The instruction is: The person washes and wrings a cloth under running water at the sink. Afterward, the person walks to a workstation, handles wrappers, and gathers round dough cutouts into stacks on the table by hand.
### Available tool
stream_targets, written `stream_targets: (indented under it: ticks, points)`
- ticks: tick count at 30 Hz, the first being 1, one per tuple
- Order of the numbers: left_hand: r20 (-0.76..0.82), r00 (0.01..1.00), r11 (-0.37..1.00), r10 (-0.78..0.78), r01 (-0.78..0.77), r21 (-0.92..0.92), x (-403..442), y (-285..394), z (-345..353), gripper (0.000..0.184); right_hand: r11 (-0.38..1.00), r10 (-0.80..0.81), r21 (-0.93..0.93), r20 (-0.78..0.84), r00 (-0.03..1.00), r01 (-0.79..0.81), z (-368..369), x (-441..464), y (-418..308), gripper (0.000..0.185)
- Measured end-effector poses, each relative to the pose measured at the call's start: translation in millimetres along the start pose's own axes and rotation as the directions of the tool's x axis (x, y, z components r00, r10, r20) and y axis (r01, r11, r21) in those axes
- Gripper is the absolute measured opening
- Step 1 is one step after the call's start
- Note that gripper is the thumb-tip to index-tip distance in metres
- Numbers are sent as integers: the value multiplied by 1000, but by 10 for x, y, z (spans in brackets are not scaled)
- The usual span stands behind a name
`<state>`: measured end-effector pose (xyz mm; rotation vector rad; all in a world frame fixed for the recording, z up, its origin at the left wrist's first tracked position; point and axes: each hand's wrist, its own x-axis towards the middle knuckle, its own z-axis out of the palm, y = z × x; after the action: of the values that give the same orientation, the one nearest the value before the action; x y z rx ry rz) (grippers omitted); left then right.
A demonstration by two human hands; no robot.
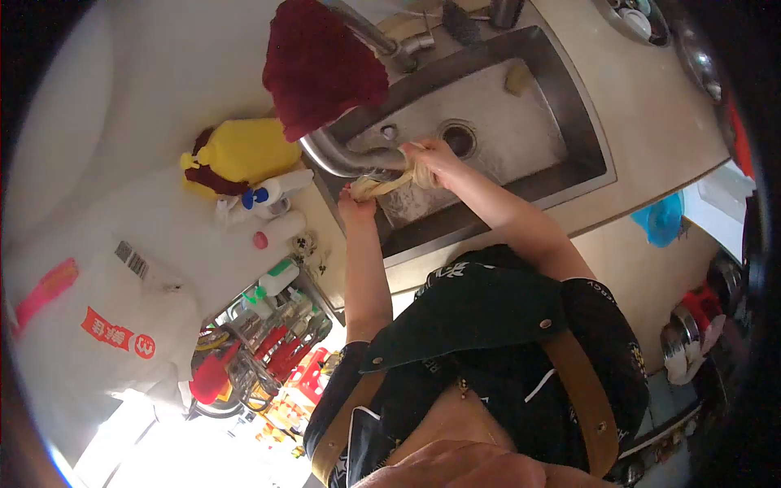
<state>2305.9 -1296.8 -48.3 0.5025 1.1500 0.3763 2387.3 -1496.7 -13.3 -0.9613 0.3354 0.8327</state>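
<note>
A pale yellow cloth is stretched and twisted between my two hands over the steel sink. My left hand is closed on its left end, near the sink's left wall. My right hand grips the bunched other end, close to the drain. Just above the cloth is the curved faucet spout, which hides part of it. Suds or running water show in the basin below my hands. A dark red cloth hangs over the faucet.
A yellow sponge lies in the sink's far right corner. Left of the sink stand a large yellow bottle and a white bottle with a blue top. A rack of utensils and a white plastic bag are at the lower left.
</note>
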Motion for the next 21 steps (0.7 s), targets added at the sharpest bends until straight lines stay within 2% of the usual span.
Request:
stream_targets:
  ticks: [2,3,6,8,10,12,13,15,16,17,18,19,20,21]
  points:
    - [40,999,1000,-20,20,-14,119,-11,-85,37,979,45,196,21,999,-49,53,-3,26,28]
    - [84,995,998,-49,51,-22,147,-33,-114,39,979,47,195,23,999,-51,72,-4,28,28]
    - [17,994,992,-105,106,-71,-146,-93,39,42,965,29,258,83,996,-50,126,35,43,25]
    - [35,991,989,-131,133,-71,-213,-146,57,43,943,-39,333,168,985,-19,155,117,93,20]
    - [53,987,985,-153,156,-72,-263,-203,94,44,946,-62,325,175,983,2,172,229,177,19]
    - [-39,992,989,-122,125,77,-305,-282,142,46,948,-84,319,180,980,23,238,223,147,17]
    - [-40,992,989,-122,125,76,-286,-329,121,46,936,-52,351,182,982,-15,350,82,-32,17]
    - [148,960,967,-237,248,-63,-236,-426,49,45,923,-16,380,187,982,-57,469,-64,-237,17]
    - [148,961,967,-235,247,-65,-350,-445,140,45,921,16,379,186,982,-87,494,-91,-289,17]
    - [87,938,942,-336,334,39,-466,-475,240,45,918,47,379,184,982,-115,512,-104,-309,17]
    - [16,904,897,-426,420,137,-590,-497,338,45,919,47,378,185,982,-115,524,-98,-286,17]
    - [17,904,897,-427,421,136,-655,-540,372,45,897,-10,437,161,987,-62,534,-89,-253,16]
    - [223,839,868,-496,485,107,-719,-582,407,47,870,-66,492,133,989,-8,537,-76,-225,15]
    - [421,733,829,-534,551,93,-730,-617,410,50,871,-68,491,130,989,-5,560,-90,-238,15]
